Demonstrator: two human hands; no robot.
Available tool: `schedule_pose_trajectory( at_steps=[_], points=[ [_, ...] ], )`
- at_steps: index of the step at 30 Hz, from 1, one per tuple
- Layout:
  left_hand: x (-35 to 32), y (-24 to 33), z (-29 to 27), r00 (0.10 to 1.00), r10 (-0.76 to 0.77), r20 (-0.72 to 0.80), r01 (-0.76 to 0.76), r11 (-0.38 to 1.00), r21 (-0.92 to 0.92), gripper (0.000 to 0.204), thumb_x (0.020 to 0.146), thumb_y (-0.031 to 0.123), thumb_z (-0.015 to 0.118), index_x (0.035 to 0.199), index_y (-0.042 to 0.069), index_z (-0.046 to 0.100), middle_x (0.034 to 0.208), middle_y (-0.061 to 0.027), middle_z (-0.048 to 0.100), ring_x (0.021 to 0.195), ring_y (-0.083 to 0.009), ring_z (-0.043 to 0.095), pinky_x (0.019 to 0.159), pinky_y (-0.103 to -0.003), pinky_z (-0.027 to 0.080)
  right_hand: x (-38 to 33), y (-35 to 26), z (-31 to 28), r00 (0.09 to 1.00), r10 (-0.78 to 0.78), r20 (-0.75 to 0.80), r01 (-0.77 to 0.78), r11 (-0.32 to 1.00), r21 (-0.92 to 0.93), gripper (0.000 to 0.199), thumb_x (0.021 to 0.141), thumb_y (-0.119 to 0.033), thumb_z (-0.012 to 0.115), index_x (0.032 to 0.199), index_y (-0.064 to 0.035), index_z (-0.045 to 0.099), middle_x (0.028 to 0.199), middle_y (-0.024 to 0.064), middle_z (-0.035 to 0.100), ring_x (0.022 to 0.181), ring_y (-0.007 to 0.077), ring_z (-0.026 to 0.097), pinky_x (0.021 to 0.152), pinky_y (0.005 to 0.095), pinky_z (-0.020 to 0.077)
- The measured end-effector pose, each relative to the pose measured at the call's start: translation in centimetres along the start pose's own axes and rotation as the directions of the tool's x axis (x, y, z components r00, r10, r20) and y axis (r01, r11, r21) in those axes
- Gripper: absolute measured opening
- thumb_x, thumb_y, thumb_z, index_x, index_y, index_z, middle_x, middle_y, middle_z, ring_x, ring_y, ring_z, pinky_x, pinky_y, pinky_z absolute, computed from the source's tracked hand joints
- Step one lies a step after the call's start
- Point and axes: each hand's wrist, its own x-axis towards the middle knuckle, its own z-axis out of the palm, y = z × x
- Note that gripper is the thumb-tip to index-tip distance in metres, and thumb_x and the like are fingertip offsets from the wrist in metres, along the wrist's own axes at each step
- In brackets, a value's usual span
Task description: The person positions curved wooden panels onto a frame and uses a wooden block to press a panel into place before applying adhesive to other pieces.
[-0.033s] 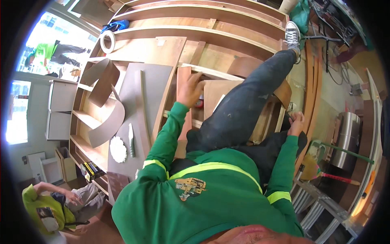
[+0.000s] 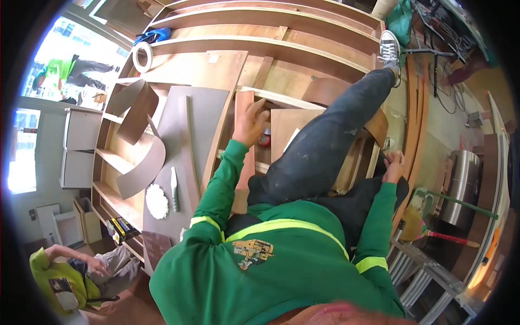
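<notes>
My left hand (image 2: 250, 123) is over a reddish-brown wooden strip (image 2: 245, 162) that lies across the frame of a wooden cabinet (image 2: 279, 97). Its fingers are loosely bent and apart, with nothing seen between them. Just right of it, a small red-labelled container (image 2: 265, 137) sits inside the frame beside a light brown panel (image 2: 284, 122). By my bent knee on the right, my right hand (image 2: 394, 167) has its fingers curled closed; a small dark thing shows at them, too hidden to name.
On a grey-brown sheet (image 2: 203, 108) at left lie a long narrow strip (image 2: 187, 141), a putty knife (image 2: 174, 189) and a white round thing (image 2: 157, 201). Curled veneer (image 2: 143, 168) and a tape roll (image 2: 142, 57) are nearby. A ladder (image 2: 428, 281) and metal cylinder (image 2: 459, 187) stand right; a co-worker (image 2: 67, 276) sits lower left.
My left hand has shifted slightly down, and its fingers look a little more spread, showing more of the red-labelled container. My right hand has barely moved.
</notes>
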Motion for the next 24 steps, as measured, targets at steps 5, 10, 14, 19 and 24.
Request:
schedule_pose_trajectory(
  at_steps=[5,10,14,19,24],
  points=[
    [0.5,-3.1,0.8,0.998,0.032,0.050,-0.035,0.998,0.061,0.040,0.095,0.015,0.063,0.132,-0.001,0.059,0.110,-0.0190,0.065,0.102,-0.0321,0.065,0.089,-0.038,0.051,-0.1,0.4,0.4,0.994,0.099,0.042,-0.093,0.987,-0.133,0.045,0.101,-0.032,0.059,0.135,-0.0035,0.053,0.120,0.0125,0.064,0.105,0.0231,0.065,0.084,0.0378,0.0533],
    [3.4,-3.8,0.7,0.988,0.064,0.138,-0.091,0.975,0.201,0.032,0.094,0.015,0.060,0.121,-0.001,0.064,0.116,-0.0215,0.066,0.106,-0.0406,0.063,0.092,-0.046,0.050,-0.6,0.3,0.3,0.989,0.130,0.074,-0.110,0.967,-0.230,0.047,0.102,-0.034,0.058,0.136,-0.0031,0.052,0.121,0.0128,0.063,0.109,0.0249,0.064,0.087,0.0386,0.0529],
    [4.0,-6.5,0.0,0.945,-0.069,0.321,-0.066,0.918,0.392,0.033,0.095,0.017,0.060,0.121,-0.003,0.063,0.111,-0.0209,0.068,0.106,-0.0373,0.064,0.092,-0.043,0.051,-0.6,0.2,0.5,0.989,0.137,0.054,-0.120,0.963,-0.240,0.045,0.102,-0.034,0.059,0.134,-0.0032,0.054,0.119,0.0109,0.063,0.104,0.0222,0.065,0.083,0.0366,0.0532],
    [2.4,-10.9,3.4,0.898,0.226,0.377,-0.398,0.782,0.481,0.046,0.095,0.018,0.059,0.134,-0.006,0.051,0.110,-0.0243,0.066,0.107,-0.0395,0.063,0.092,-0.044,0.051,-1.0,-0.2,0.4,0.995,0.097,0.033,-0.087,0.970,-0.227,0.042,0.103,-0.032,0.058,0.132,-0.0027,0.056,0.116,0.0091,0.064,0.099,0.0196,0.065,0.080,0.0356,0.0532],
    [1.0,-12.8,9.4,0.950,-0.309,0.050,0.303,0.947,0.104,0.080,0.098,0.041,0.063,0.152,-0.005,0.025,0.134,-0.0322,0.055,0.127,-0.0432,0.054,0.104,-0.044,0.045,-2.3,-1.0,-0.2,0.997,0.077,0.006,-0.074,0.982,-0.174,0.044,0.102,-0.031,0.058,0.135,-0.0016,0.052,0.116,0.0105,0.063,0.103,0.0225,0.066,0.081,0.0363,0.0534]
  ],
)
